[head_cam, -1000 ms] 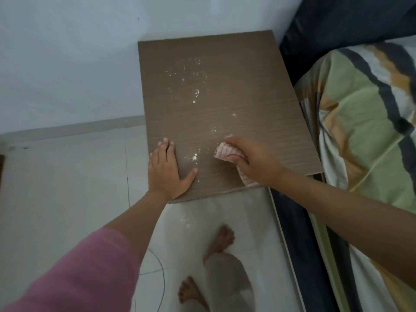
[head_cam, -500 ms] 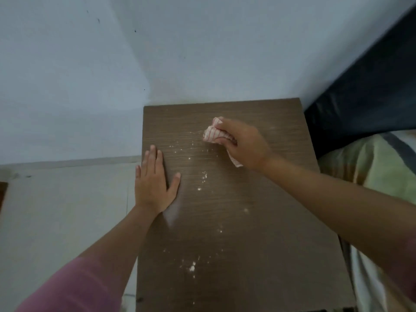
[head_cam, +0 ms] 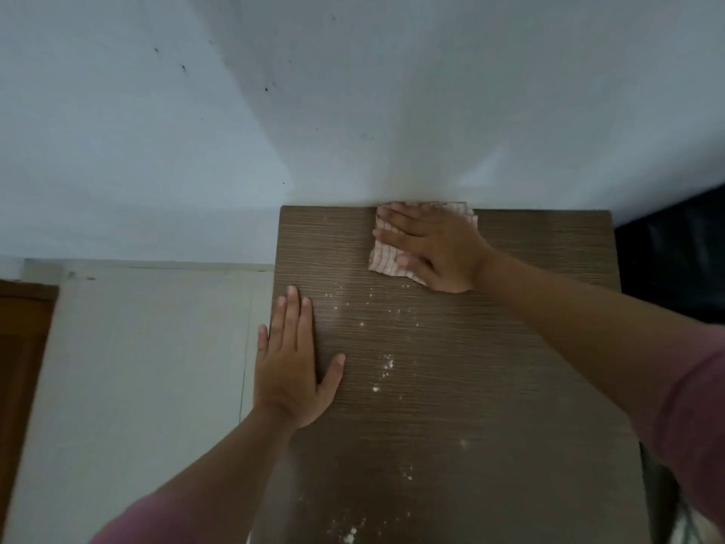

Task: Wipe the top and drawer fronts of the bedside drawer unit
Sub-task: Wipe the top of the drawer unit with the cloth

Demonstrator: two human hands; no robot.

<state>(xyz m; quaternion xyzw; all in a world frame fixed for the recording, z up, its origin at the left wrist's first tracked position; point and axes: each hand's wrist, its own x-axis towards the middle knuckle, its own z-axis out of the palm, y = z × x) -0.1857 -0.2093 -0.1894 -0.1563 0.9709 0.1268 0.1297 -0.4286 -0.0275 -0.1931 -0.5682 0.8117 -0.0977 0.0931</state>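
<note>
The brown wood-grain top of the bedside unit (head_cam: 510,386) fills the lower middle of the head view, seen from above. White powder specks (head_cam: 386,367) dot its centre and near edge. A white cloth with red stripes (head_cam: 386,263) lies spread flat at the far edge against the wall. My right hand (head_cam: 435,249) presses on it with straight fingers pointing left. My left hand (head_cam: 292,367) rests flat, fingers straight, on the top's left edge. The drawer fronts are out of sight.
A white wall (head_cam: 353,111) rises directly behind the unit. Pale floor tiles (head_cam: 137,367) lie to the left, with a brown wooden edge (head_cam: 19,347) at far left. Dark bedding (head_cam: 674,261) borders the unit's right side.
My right hand moved the cloth from the near edge to the far edge by the wall, and the cloth went from bunched in the fingers to spread flat. The view came closer.
</note>
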